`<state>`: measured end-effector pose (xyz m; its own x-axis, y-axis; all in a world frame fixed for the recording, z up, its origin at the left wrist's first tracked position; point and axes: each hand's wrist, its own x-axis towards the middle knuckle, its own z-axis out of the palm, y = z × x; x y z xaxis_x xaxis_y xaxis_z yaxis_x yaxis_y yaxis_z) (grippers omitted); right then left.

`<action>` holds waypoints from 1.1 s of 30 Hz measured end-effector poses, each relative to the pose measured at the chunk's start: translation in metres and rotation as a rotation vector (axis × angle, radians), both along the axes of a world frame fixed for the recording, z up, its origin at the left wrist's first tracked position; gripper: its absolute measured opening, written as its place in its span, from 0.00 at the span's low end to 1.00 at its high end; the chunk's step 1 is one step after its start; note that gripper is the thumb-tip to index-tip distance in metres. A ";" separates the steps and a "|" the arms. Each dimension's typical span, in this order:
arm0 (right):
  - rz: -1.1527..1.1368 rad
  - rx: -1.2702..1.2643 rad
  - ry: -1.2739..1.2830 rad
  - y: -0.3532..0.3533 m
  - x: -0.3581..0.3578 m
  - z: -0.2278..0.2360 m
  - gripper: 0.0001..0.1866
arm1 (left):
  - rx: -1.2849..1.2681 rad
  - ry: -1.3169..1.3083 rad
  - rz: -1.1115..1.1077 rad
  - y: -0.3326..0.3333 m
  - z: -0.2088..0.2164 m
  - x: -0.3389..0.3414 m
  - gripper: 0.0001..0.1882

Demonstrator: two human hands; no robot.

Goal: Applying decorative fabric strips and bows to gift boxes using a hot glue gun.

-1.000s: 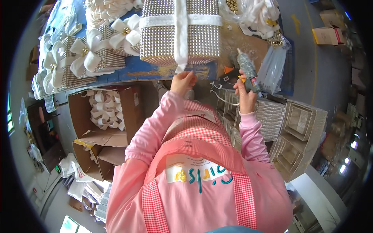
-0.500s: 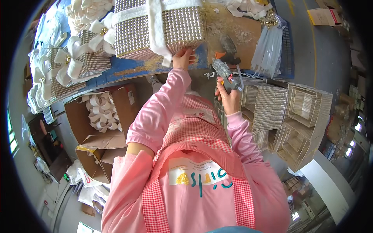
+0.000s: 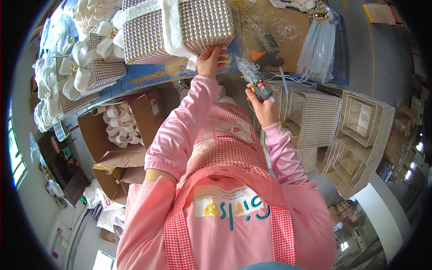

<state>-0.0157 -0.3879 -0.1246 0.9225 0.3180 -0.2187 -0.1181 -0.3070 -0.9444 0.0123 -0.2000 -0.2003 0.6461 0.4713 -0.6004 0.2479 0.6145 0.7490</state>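
A large box (image 3: pixel 198 27) covered in silvery beads, with white fuzzy ribbon (image 3: pixel 172 31) crossed over it, stands at the bench's near edge. My left hand (image 3: pixel 209 63) grips its near lower edge, right beside the hanging ribbon end. The tips of those fingers are partly hidden by the box. In my right hand (image 3: pixel 264 108) is a dark hot glue gun (image 3: pixel 252 74), its front wrapped in clear film and pointing up and left toward the box, apart from it. A second glue gun (image 3: pixel 269 57) with an orange trigger lies on the bench.
Smaller beaded boxes with white bows (image 3: pixel 76 69) crowd the bench's left. Below it, a cardboard carton (image 3: pixel 148 110) holds ribbon loops (image 3: pixel 120 126). Clear strips (image 3: pixel 317 54) hang over a blue crate at the right. Open beaded boxes (image 3: pixel 317 117) are stacked beside my right arm.
My right hand has brought the glue gun slightly left, closer to the box. My left hand still grips the box's lower edge. The whole view has shifted slightly.
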 end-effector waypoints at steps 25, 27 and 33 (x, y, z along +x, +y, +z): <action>0.121 -0.208 -0.318 0.047 0.026 -0.030 0.13 | 0.092 -0.117 -0.009 0.006 -0.019 -0.011 0.07; 0.125 -0.225 -0.303 0.049 0.027 -0.033 0.14 | 0.100 -0.127 -0.015 0.007 -0.022 -0.012 0.08; 0.135 -0.226 -0.337 0.053 0.029 -0.037 0.15 | 0.134 -0.125 -0.035 0.008 -0.023 -0.012 0.09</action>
<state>0.0133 -0.3345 -0.1618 0.9076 0.4196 0.0099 0.2411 -0.5018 -0.8307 0.0005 -0.1916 -0.2235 0.7293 0.5171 -0.4480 0.1675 0.4999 0.8497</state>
